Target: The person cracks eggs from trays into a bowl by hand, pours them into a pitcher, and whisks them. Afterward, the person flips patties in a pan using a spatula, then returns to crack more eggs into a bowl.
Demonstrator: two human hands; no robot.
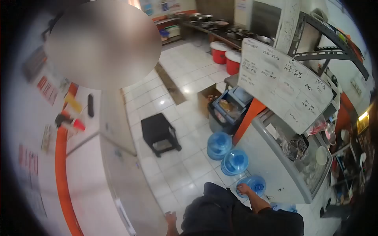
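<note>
My left hand hangs low beside my dark clothing, near the white cabinet. Its fingers look loosely parted, and I see nothing in them. On the other side, my right hand has its fingers curled in, with no object visible in it. It overlaps the side of a clear blue water jug on the floor; whether it touches the jug I cannot tell. Two more blue water jugs, one nearer and one farther, stand along the white chest freezer.
A black stool stands on the tiled floor ahead. At left is the white cabinet with an orange pipe. A written whiteboard leans over the freezer. Red buckets sit below the cooking counter. A blurred oval hides the upper left.
</note>
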